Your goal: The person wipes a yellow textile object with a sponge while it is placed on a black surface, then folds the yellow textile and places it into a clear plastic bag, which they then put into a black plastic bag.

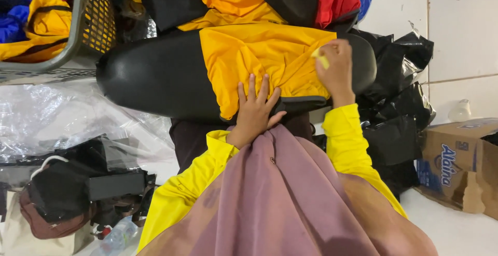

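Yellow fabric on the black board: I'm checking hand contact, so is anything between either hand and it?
Nothing visible. The left hand lies flat on the yellow fabric; the right hand presses a small yellow piece against it.

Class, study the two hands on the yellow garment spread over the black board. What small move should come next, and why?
Probably the right hand should draw its small yellow piece a little further along the yellow garment. The left hand already lies flat, pinning the cloth at the black padded board's near edge, and the right is closed on the piece at the cloth's right edge.
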